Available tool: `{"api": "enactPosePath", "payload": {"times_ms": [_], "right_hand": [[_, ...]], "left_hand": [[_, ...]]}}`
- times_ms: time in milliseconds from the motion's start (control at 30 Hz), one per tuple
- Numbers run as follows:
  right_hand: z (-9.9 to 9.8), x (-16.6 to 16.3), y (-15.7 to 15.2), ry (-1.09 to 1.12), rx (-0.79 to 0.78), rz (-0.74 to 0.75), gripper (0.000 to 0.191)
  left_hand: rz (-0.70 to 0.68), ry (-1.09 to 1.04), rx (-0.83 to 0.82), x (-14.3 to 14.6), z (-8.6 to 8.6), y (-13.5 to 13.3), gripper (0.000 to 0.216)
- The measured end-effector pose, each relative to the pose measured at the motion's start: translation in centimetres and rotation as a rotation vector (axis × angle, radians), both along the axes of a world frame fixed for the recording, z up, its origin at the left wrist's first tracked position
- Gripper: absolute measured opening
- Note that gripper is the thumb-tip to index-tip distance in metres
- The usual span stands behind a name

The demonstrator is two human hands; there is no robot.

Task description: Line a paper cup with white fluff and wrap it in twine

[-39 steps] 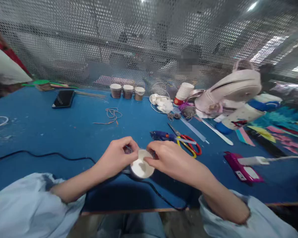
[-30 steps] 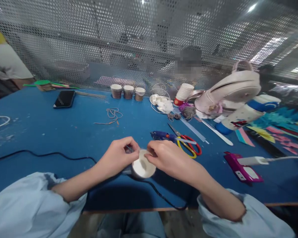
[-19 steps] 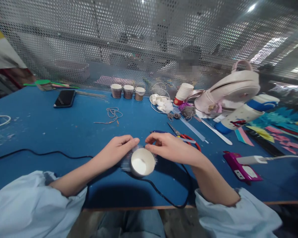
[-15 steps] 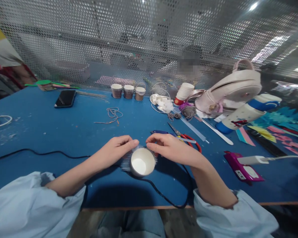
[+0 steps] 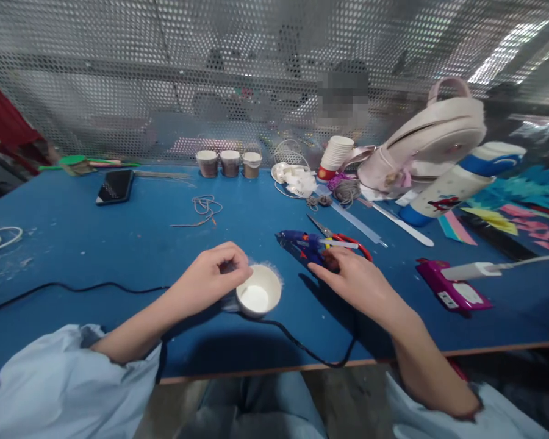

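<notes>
A small white paper cup (image 5: 258,299) with wispy translucent material around its outside stands near the table's front edge, its opening toward me. My left hand (image 5: 219,271) is closed at the cup's upper left rim, thumb and fingers pinching there. My right hand (image 5: 352,274) is at a blue hot glue gun (image 5: 302,238) lying on its side, with a clear glue stick (image 5: 341,244) out of its back. The right thumb is held apart from the fingers, beside the gun's handle; some fingertips are hidden. Red-handled scissors (image 5: 357,239) lie just behind the gun.
A black cable (image 5: 297,350) runs beneath the cup along the blue table (image 5: 132,244). Small filled cups (image 5: 230,163), stacked paper cups (image 5: 335,157), yarn (image 5: 346,191), a bag (image 5: 421,140) and a bottle (image 5: 457,189) stand behind. A phone (image 5: 115,186) lies left, a purple packet (image 5: 452,286) right.
My right hand has left the cup and moved right to the glue gun. My left hand stays at the cup's rim. The whole view has shifted slightly.
</notes>
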State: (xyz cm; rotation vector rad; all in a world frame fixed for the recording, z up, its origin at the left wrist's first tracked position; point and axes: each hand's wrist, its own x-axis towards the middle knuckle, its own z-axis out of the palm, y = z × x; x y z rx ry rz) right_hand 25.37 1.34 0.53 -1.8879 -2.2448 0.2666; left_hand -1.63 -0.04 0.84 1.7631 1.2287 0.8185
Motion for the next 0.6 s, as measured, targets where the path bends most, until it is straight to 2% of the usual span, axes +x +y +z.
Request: {"api": "enactPosePath", "payload": {"times_ms": [200, 367, 467, 600], "right_hand": [[-1.5, -1.7, 2.6, 0.105, -0.037, -0.016, 0.031], [-2.6, -2.0, 3.5, 0.229, -0.021, 0.02, 0.024], [-2.7, -2.0, 3.2, 0.292, 0.014, -0.001, 0.02], [-1.8, -1.6, 2.0, 0.346, 0.023, -0.07, 0.021]], "left_hand": [[-0.004, 0.017, -0.048, 0.1, 0.4, 0.4, 0.025], [0.054, 0.018, -0.204, 0.2, 0.9, 1.0, 0.029], [0.056, 0.01, -0.23, 0.3, 1.2, 1.2, 0.03], [0.038, -0.015, -0.235, 0.5, 1.2, 1.2, 0.031]]}}
